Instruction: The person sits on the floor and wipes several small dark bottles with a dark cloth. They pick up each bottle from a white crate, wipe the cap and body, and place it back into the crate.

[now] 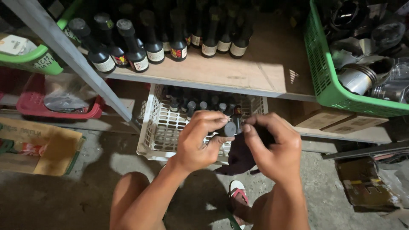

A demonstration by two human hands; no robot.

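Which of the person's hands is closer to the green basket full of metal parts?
Right. The right hand is below and to the left of the green basket, with a dark cloth. The left hand is farther left, gripping a small dark bottle.

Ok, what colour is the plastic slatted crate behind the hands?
White plastic slatted crate, clearest in the head view.

Held bottle mostly hidden behind both hands.

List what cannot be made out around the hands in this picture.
- Head view: body of the small dark bottle, covered by the left hand and right hand.
- Dark cloth, mostly behind the right hand.
- Bottles at the back of the white crate, shadowed by the wooden shelf.
- Green basket, cut by the right edge.
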